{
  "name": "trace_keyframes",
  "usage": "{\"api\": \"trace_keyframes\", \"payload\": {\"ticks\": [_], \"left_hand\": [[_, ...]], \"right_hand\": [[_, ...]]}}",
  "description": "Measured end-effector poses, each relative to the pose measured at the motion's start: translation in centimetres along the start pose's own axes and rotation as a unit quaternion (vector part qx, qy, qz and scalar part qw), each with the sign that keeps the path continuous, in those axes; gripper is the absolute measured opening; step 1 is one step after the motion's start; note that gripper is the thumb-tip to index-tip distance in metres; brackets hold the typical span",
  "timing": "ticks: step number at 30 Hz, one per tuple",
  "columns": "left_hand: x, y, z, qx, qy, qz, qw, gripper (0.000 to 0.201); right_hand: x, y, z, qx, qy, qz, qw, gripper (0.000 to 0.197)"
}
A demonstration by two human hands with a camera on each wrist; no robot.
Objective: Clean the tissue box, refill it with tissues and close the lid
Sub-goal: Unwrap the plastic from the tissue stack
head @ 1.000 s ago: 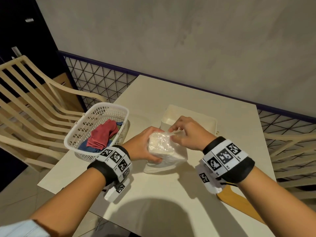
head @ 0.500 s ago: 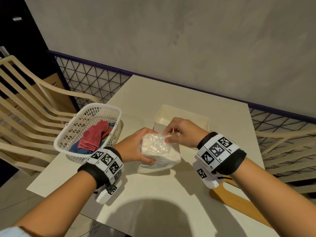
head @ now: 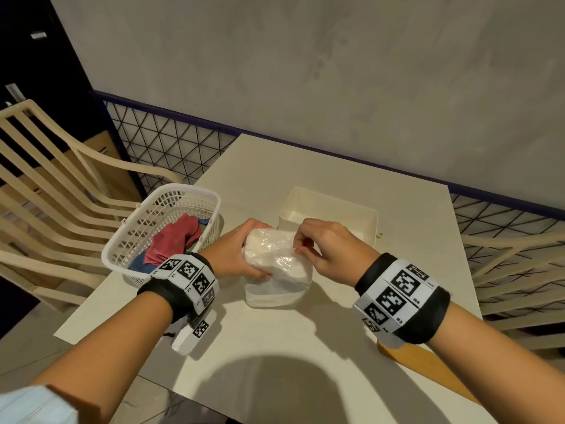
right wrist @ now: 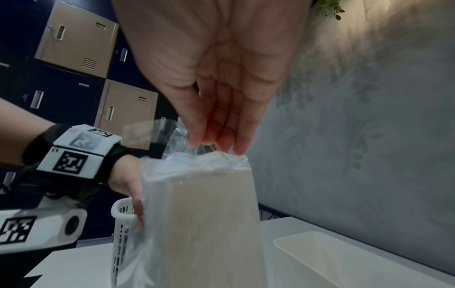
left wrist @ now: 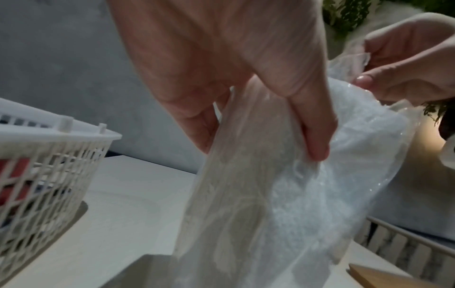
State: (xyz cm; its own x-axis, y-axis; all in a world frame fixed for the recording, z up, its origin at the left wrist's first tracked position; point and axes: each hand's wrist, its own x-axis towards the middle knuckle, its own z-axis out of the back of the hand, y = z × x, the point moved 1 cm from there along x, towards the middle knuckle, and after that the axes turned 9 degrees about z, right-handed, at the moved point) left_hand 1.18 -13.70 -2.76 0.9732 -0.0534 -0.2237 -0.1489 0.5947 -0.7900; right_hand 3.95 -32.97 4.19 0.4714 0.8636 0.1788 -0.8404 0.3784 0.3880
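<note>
Clear crinkled plastic wraps the white tissue pack (head: 276, 267), standing on the cream table (head: 305, 356) just in front of the open cream plastic tissue box (head: 328, 211). Left hand (head: 237, 255) clasps the pack's side; right hand (head: 325, 250) pinches the wrapper at its top edge. Box sits empty. By judgement, unwrapping is under way; refilling and closing the lid remain. White mesh basket (head: 159, 231) of cloths stands left of the box.

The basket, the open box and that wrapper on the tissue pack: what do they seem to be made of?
The basket looks like moulded white plastic: a stiff lattice with a smooth rim. The open box seems matte cream plastic, with thin, even walls. The wrapper appears to be thin clear film: it crinkles and glints where the right hand pinches it while the left hand steadies the pack.
</note>
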Motion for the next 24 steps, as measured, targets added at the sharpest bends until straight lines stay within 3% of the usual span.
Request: {"api": "trace_keyframes", "payload": {"ticks": [4,10,12,17,24], "left_hand": [[0.0,-0.4,-0.1,0.017,-0.004,0.000,1.000,0.083],[-1.5,0.5,-1.8,-0.087,-0.013,0.018,0.996,0.127],[-1.7,0.8,-2.5,-0.075,-0.023,0.011,0.997,0.128],[-0.3,1.2,-2.2,-0.085,-0.083,-0.010,0.993,0.108],[0.5,1.8,-1.7,-0.109,-0.065,-0.013,0.992,0.116]], "right_hand": [[-0.2,-0.2,0.0,-0.003,-0.001,0.021,1.000,0.008],[0.0,-1.4,0.0,0.048,-0.026,-0.020,0.998,0.005],[0.3,-1.6,-0.2,0.056,-0.024,-0.022,0.998,0.006],[0.9,-1.3,-0.3,0.058,-0.041,-0.013,0.997,0.006],[-0.4,0.0,-0.9,-0.007,-0.038,0.049,0.998,0.007]]}}
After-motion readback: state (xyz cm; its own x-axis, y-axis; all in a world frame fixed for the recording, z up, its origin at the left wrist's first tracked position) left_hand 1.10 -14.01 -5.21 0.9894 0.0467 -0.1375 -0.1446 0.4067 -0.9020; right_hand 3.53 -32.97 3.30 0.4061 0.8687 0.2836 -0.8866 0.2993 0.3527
